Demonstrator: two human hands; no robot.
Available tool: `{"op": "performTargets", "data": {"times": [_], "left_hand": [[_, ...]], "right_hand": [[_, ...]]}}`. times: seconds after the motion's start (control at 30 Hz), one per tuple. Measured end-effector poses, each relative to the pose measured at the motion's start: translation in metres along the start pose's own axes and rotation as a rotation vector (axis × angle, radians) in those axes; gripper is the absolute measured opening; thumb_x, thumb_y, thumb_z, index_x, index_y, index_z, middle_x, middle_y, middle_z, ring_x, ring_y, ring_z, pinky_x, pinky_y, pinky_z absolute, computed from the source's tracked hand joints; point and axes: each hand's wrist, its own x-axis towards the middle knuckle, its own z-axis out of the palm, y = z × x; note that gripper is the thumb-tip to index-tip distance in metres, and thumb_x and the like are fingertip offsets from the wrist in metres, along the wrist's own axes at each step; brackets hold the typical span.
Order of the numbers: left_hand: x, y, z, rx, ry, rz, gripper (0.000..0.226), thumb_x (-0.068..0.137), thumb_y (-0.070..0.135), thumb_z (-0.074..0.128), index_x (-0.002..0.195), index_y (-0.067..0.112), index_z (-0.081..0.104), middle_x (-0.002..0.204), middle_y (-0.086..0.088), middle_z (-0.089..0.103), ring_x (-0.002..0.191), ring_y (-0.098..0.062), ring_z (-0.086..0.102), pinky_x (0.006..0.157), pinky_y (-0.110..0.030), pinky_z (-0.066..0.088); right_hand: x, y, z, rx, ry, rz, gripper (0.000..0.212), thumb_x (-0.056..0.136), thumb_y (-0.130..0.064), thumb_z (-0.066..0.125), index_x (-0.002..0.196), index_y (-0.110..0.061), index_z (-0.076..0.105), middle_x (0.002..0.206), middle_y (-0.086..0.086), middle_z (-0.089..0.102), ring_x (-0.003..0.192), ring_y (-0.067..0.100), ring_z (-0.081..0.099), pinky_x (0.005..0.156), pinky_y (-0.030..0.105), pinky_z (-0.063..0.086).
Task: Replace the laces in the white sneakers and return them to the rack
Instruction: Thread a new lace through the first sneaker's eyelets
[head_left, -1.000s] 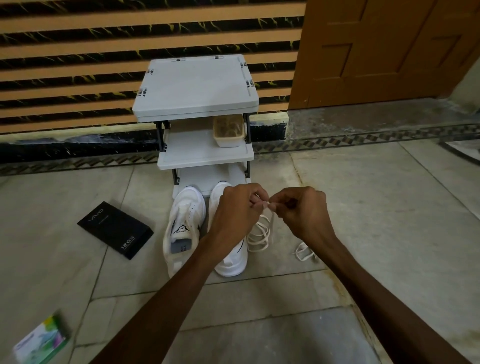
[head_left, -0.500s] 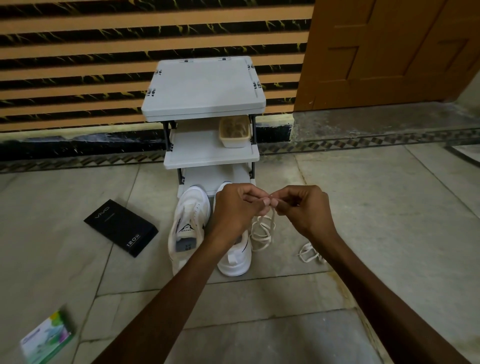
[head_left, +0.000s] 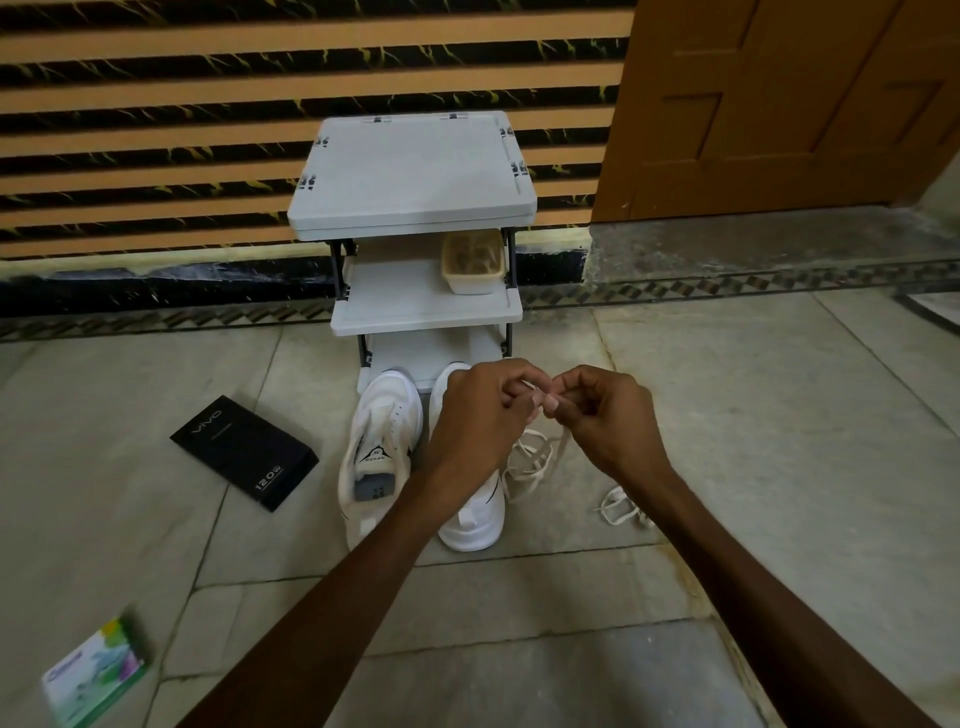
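Two bare hands meet in the middle, just above the shoes. The left hand (head_left: 483, 415) has its fingers curled in, and it pinches the end of a white shoelace (head_left: 530, 460) with its fingertips. The right hand (head_left: 602, 421) is curled too, and it pinches the same lace end right next to the left hand, so the fingertips of both hands touch. The rest of that lace hangs down from the hands in loose loops and ends up on the floor, just to the right of the right sneaker (head_left: 475, 525). The left hand and arm cover a good part of that sneaker. The left sneaker (head_left: 376, 457) lies close beside it, with its heel near and its toe pointing far, toward the rack. Both white sneakers sit on the tiled floor (head_left: 753, 441), just in front of the bottom shelf of the small gray shoe rack (head_left: 410, 176). A second white lace (head_left: 621, 512) lies in a little heap on the floor, farther right, beside the right arm. A beige tub (head_left: 472, 262) sits on the right side of the rack's middle shelf. A black box (head_left: 244, 452) lies on the floor to the left of the sneakers. A green and white packet (head_left: 93, 670) lies at the near left. A brown wooden door (head_left: 779, 104) stands at the far right.
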Motion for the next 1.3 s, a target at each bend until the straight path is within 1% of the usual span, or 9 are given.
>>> {"op": "performTargets", "data": {"times": [0.2,0.33,0.47,0.6,0.7,0.87,1.0,1.2,1.3], "left_hand": [[-0.001,-0.002,0.001,0.082,0.018,0.074,0.012,0.091,0.012,0.065,0.091,0.014,0.076,0.075,0.000,0.073,0.064,-0.005,0.066,0.068,-0.017,0.055],[0.000,0.000,0.001,0.171,0.055,0.101,0.015,0.090,0.010,0.065,0.097,0.012,0.077,0.080,0.005,0.071,0.066,0.001,0.060,0.074,-0.019,0.052],[0.001,0.001,-0.002,0.140,0.029,0.101,0.013,0.089,0.012,0.066,0.085,0.016,0.078,0.068,0.014,0.065,0.061,-0.001,0.062,0.067,-0.017,0.050],[0.002,-0.005,-0.004,0.028,0.019,0.026,0.015,0.088,0.014,0.068,0.078,0.021,0.076,0.068,0.003,0.071,0.063,-0.010,0.066,0.065,-0.019,0.054],[0.001,-0.006,-0.006,-0.035,0.019,-0.007,0.010,0.088,0.012,0.069,0.083,0.018,0.075,0.070,0.006,0.074,0.065,-0.014,0.069,0.067,-0.024,0.059],[0.001,-0.005,-0.004,-0.021,0.038,0.018,0.015,0.088,0.008,0.068,0.084,0.022,0.072,0.065,0.017,0.070,0.064,-0.002,0.068,0.064,-0.013,0.052],[0.001,-0.003,-0.004,-0.003,0.060,0.012,0.016,0.089,0.013,0.068,0.080,0.025,0.071,0.065,0.016,0.068,0.062,0.002,0.065,0.063,-0.010,0.049],[0.001,-0.005,-0.011,-0.050,0.034,-0.114,0.012,0.088,0.018,0.069,0.077,0.021,0.076,0.068,0.005,0.073,0.064,-0.010,0.068,0.067,-0.021,0.057],[0.003,-0.007,-0.009,-0.019,0.059,-0.158,0.014,0.088,0.019,0.069,0.075,0.023,0.073,0.067,0.009,0.072,0.062,-0.003,0.064,0.062,-0.018,0.051]], "right_hand": [[-0.001,-0.001,0.000,-0.023,0.012,0.011,0.007,0.084,-0.026,0.073,0.086,-0.019,0.076,0.073,-0.008,0.072,0.064,-0.002,0.065,0.060,0.013,0.051],[-0.003,-0.003,0.002,0.053,0.006,0.096,0.007,0.085,-0.025,0.072,0.082,-0.019,0.073,0.071,-0.007,0.072,0.062,0.002,0.067,0.060,0.016,0.053],[-0.003,-0.006,0.001,0.109,-0.013,0.103,0.005,0.085,-0.022,0.072,0.082,-0.017,0.073,0.070,-0.006,0.073,0.062,0.004,0.068,0.059,0.016,0.053],[-0.002,-0.008,-0.001,0.087,-0.035,0.087,0.005,0.084,-0.020,0.073,0.083,-0.016,0.074,0.071,-0.005,0.073,0.064,0.006,0.069,0.063,0.019,0.056],[0.000,-0.010,0.000,-0.034,-0.034,0.021,0.006,0.086,-0.020,0.072,0.084,-0.016,0.076,0.071,-0.005,0.072,0.062,0.006,0.067,0.061,0.018,0.054],[0.000,-0.015,0.010,-0.356,-0.070,-0.099,0.020,0.095,-0.023,0.059,0.086,-0.013,0.075,0.073,0.005,0.070,0.064,0.018,0.061,0.060,0.028,0.046],[0.002,-0.016,0.014,-0.419,-0.061,-0.078,0.015,0.091,-0.009,0.058,0.088,-0.011,0.073,0.080,0.007,0.071,0.067,0.018,0.058,0.054,0.020,0.032],[-0.001,-0.021,0.017,-0.522,-0.070,-0.121,0.017,0.087,-0.001,0.059,0.084,-0.012,0.071,0.081,0.006,0.069,0.074,0.023,0.058,0.070,0.022,0.029],[0.000,-0.015,0.022,-0.509,-0.047,-0.135,0.018,0.090,-0.006,0.060,0.081,-0.019,0.069,0.081,0.002,0.068,0.075,0.020,0.054,0.071,0.026,0.036]]}}
